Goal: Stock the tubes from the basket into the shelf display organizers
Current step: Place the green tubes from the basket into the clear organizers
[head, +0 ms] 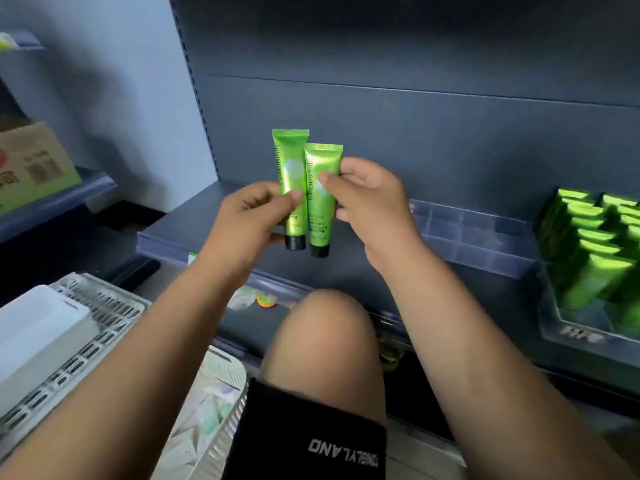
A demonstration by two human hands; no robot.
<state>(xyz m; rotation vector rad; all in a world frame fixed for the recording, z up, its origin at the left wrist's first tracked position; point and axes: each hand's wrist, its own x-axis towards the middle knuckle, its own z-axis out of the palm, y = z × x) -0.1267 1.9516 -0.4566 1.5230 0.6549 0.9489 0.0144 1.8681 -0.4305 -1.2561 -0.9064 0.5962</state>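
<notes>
While I crouch at the dark blue shelf [194, 220], my left hand [256, 209] pinches one green Chamomile tube [287, 157] between thumb and fingers. My right hand [367, 199] pinches a second tube [320, 220]. Both stand upright, black caps down, side by side above the shelf. At right, a clear display organizer [568, 327] holds rows of matching tubes [588, 258]. A white slotted basket [104, 306] sits lower left.

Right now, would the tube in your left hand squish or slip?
Probably squishy: the tube has a flat crimped top, like soft plastic. Its glossy skin may slip. Likely light: the left hand just pinches it.
</notes>
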